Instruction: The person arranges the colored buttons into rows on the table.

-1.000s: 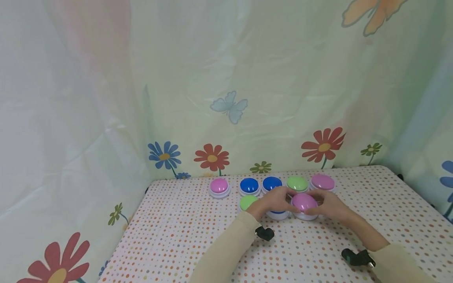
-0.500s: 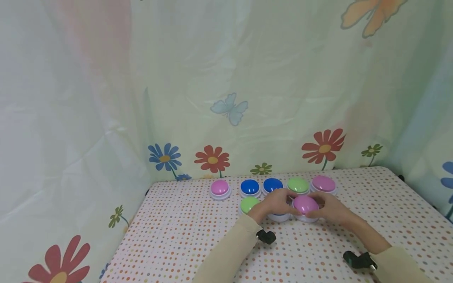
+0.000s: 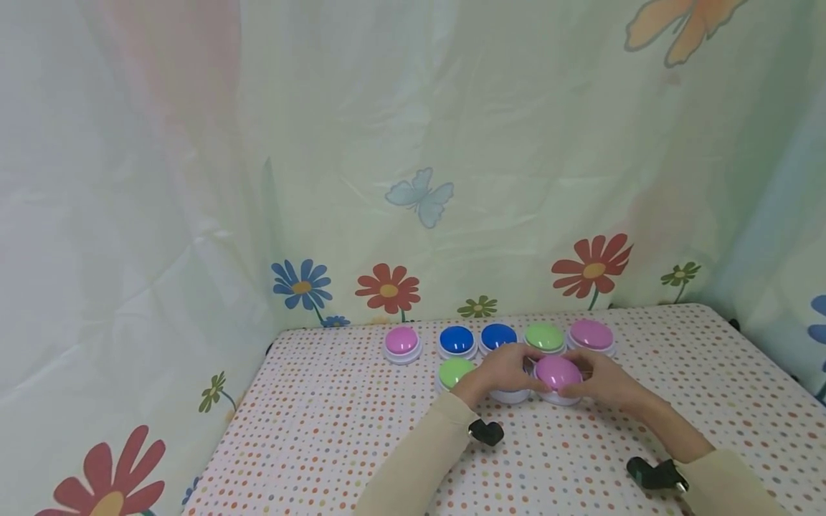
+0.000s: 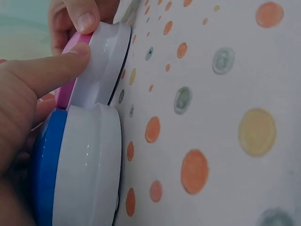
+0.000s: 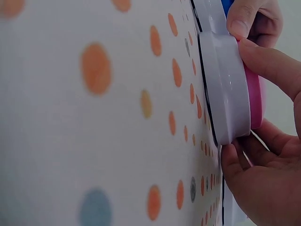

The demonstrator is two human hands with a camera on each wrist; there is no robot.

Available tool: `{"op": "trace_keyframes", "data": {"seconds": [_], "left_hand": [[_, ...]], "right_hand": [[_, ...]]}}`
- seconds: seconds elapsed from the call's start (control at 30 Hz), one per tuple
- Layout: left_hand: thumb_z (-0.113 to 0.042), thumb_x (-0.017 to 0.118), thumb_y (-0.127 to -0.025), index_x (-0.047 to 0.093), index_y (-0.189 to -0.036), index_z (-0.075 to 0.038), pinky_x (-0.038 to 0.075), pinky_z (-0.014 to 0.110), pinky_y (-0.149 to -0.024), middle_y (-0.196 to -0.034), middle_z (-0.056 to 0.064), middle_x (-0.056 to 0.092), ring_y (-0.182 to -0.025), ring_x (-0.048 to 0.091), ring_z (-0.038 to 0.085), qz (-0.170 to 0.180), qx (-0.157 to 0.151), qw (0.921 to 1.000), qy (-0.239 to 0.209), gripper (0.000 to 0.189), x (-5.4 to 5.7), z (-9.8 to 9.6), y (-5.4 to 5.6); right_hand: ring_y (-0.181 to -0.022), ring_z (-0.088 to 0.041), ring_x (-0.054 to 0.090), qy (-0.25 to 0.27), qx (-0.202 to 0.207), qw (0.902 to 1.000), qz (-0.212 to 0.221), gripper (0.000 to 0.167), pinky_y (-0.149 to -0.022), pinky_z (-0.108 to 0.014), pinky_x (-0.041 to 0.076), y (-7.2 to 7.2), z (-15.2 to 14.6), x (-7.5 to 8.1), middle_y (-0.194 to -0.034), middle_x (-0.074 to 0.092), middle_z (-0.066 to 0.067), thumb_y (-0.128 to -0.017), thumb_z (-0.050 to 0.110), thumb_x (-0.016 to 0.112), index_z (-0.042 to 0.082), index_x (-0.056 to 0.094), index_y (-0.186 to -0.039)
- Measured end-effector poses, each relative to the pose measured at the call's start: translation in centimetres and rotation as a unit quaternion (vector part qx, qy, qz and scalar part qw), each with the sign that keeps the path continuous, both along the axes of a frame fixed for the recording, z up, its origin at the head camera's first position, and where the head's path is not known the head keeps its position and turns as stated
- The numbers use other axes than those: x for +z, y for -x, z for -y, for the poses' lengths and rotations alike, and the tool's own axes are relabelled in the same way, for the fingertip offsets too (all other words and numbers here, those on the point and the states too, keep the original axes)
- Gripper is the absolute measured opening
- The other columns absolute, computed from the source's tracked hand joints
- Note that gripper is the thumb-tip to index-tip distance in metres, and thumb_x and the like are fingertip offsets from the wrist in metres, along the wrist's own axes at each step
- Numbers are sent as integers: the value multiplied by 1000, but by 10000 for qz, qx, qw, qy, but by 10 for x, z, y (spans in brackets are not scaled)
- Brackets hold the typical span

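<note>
Between both hands sits a pink push button (image 3: 558,372) with a domed top and white base, on the dotted table near the back. My left hand (image 3: 510,367) grips it from the left, its thumb (image 4: 61,66) on the pink edge. My right hand (image 3: 603,376) holds it from the right, the thumb (image 5: 263,59) at the pink rim and other fingers round the far side. In the left wrist view, the white base touches the base of a blue push button (image 4: 49,160). The head view shows that blue button mostly hidden behind the left hand.
Behind the hands stand a blue button (image 3: 457,340), another blue button (image 3: 498,335), a green button (image 3: 544,335) and a pink button (image 3: 591,334). A green button (image 3: 454,371) lies left of the left hand. Another pink button (image 3: 401,341) stands apart, farther left. A patterned curtain (image 3: 335,201) rises behind the table.
</note>
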State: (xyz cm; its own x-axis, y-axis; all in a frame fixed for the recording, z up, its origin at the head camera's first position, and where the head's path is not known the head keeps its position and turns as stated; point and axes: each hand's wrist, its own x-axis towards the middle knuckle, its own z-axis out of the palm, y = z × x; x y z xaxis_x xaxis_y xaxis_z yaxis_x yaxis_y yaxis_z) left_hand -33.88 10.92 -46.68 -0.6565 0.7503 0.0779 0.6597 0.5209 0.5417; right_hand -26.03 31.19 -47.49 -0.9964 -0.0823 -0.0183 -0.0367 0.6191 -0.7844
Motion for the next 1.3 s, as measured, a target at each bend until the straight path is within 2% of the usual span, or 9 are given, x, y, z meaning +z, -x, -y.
{"op": "trace_keyframes", "data": {"seconds": [0.1,0.23,0.43,0.5,0.7,0.9,1.03,1.17,1.3], "left_hand": [[-37,80,-80,62,-130,-26,44,13,-75,-111,-19,61,-92,53,-3,-61,-83,9999,-30,53,0,2,2],[-39,79,-81,60,-132,-23,43,12,-84,-123,-16,59,-106,53,-4,-218,-204,9996,-2,56,0,5,4],[-50,72,-84,56,-137,-23,39,18,-97,-135,-14,52,-123,45,0,-1008,-104,9939,428,61,7,17,2],[-49,71,-86,56,-137,-24,39,19,-99,-136,-14,52,-125,44,1,-1123,-64,9926,451,59,9,23,2],[-41,68,-91,58,-136,-22,40,19,-97,-137,-8,52,-126,45,5,-992,93,9945,330,50,10,40,4],[-34,67,-93,58,-135,-19,42,16,-94,-132,-10,54,-121,49,2,-582,200,9981,-32,46,9,57,8],[-31,67,-93,59,-134,-18,43,17,-94,-130,-11,56,-119,51,2,-430,245,9985,-239,44,11,68,11],[-30,65,-94,59,-134,-16,43,20,-95,-129,-9,57,-119,51,5,-415,241,9982,-372,43,14,80,15],[-30,64,-95,58,-135,-16,45,21,-94,-129,-6,57,-118,52,9,-441,387,9971,-478,42,16,93,20]], "right_hand": [[-118,-49,45,13,101,9999,-71,79,-91,-60,44,2,0,2,-130,48,-31,-76,29,83,-7,43,-135],[-116,-47,48,76,287,9993,-213,74,-89,-57,46,3,2,5,-127,51,-28,-76,24,83,-7,46,-131],[-113,-47,50,-211,386,9984,-347,77,-86,-56,48,5,4,7,-125,53,-29,-74,28,85,-9,47,-130],[-114,-49,49,-416,360,9979,-335,82,-85,-57,48,5,4,8,-126,51,-31,-73,31,85,-9,46,-132],[-116,-53,45,-885,258,9946,-478,85,-84,-59,49,4,11,21,-129,47,-35,-76,37,83,-11,44,-134],[-113,-51,50,-811,373,9902,-1078,73,-82,-57,51,8,24,39,-127,51,-33,-83,35,78,-9,48,-132],[-112,-49,54,-730,417,9897,-1160,66,-82,-54,52,16,34,45,-124,56,-29,-85,37,76,-5,53,-130],[-110,-44,56,-613,444,9897,-1211,61,-81,-51,54,28,49,48,-122,59,-25,-86,39,74,-1,57,-128],[-110,-42,58,-416,631,9877,-1367,58,-82,-48,54,40,67,50,-120,61,-22,-87,37,74,-1,58,-127]]}}
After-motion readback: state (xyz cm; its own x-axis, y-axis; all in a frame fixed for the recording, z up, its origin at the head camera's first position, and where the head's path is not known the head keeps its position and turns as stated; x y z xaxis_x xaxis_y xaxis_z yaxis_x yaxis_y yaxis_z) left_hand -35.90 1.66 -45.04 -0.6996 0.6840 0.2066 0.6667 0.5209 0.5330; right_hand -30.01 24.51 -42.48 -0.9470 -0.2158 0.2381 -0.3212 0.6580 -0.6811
